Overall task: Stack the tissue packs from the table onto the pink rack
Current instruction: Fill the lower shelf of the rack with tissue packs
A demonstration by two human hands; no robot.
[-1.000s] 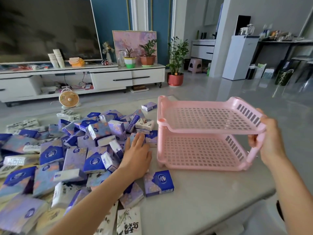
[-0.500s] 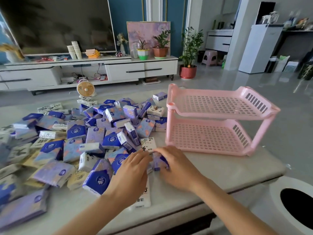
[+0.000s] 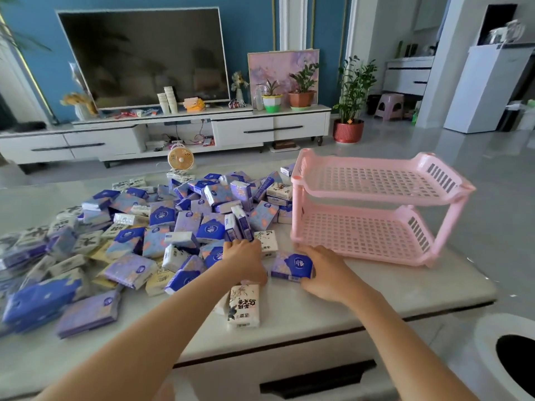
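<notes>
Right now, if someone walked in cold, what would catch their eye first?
First, the heap of tissue packs, mostly purple and blue, sprawling over the left of the table. Next, the empty two-tier pink rack at the table's right end. At the heap's near edge, the right hand grips a purple pack and the left hand rests among the packs.

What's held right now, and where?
Right hand grips a purple tissue pack by its right end; left hand rests on the pile, grip unclear.
</notes>
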